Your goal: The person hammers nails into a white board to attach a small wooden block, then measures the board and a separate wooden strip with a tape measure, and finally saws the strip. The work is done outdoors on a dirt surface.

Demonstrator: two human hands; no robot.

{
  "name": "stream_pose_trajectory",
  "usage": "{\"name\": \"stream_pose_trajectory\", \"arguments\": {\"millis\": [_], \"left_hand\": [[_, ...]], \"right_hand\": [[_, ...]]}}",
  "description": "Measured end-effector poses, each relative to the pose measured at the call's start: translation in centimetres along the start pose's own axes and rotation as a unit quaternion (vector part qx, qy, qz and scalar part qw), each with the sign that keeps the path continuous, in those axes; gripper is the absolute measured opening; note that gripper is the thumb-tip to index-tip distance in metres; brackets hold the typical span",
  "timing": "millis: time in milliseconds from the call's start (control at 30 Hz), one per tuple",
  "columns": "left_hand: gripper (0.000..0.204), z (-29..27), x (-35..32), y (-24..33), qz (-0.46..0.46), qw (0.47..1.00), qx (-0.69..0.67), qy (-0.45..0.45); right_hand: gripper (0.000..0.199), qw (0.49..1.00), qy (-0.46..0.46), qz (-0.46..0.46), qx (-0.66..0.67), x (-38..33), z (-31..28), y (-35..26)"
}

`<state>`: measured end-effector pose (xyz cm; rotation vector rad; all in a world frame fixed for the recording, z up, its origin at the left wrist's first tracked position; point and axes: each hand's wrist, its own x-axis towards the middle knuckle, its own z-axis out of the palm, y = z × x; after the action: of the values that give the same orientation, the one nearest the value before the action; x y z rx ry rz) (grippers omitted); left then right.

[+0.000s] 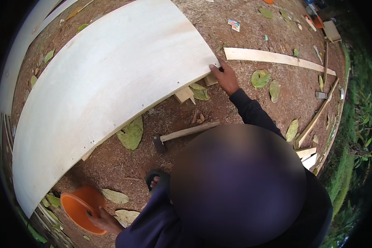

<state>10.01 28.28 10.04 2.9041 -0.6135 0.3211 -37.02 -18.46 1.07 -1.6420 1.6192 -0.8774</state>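
While crouching on dirt | right hand (226,77): pinching plywood sheet (111,78) corner | left hand (105,221): gripping orange bowl (76,204) rim | hammer (182,134) between.

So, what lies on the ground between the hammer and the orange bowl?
In the head view, between the hammer and the orange bowl lie brown dirt, a dry leaf and a sandalled foot.

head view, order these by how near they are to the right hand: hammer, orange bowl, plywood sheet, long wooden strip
1. plywood sheet: the right hand grips its corner.
2. long wooden strip: lies just right of the hand.
3. hammer: on the ground below the hand.
4. orange bowl: far lower left, at the left hand.
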Motion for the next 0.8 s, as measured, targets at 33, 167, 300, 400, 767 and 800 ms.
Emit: {"name": "stream_pose_trajectory", "arguments": {"millis": [33, 167, 300, 400, 767, 800], "left_hand": [[0.060, 0.5, -0.1, 1.7, 0.040, 0.997, 0.050, 0.039], [0.063, 2.4, 2.3, 4.4, 0.041, 0.992, -0.021, 0.119], [0.060, 1.0, 4.1, 11.0, 0.130, 0.980, -0.130, 0.077], [0.058, 0.8, 5.4, 15.4, 0.188, 0.957, -0.219, 0.002], [0.047, 1.1, -1.3, 30.9, 0.311, 0.760, -0.491, -0.292], [0.049, 1.4, -2.6, 31.3, 0.328, 0.733, -0.504, -0.318]], "right_hand": [[0.060, 0.997, 0.052, -0.045, -0.042, -1.1, -0.5, 0.4], [0.072, 0.996, 0.070, -0.051, -0.035, -3.0, 1.8, 0.6], [0.059, 0.990, 0.098, -0.034, -0.097, -10.2, -1.3, 3.5], [0.057, 0.966, 0.165, 0.007, -0.198, -17.8, -7.2, 8.2], [0.068, 0.855, -0.014, 0.163, -0.493, -26.3, -18.3, 10.9], [0.072, 0.853, -0.061, 0.161, -0.492, -26.1, -19.4, 11.2]]}}
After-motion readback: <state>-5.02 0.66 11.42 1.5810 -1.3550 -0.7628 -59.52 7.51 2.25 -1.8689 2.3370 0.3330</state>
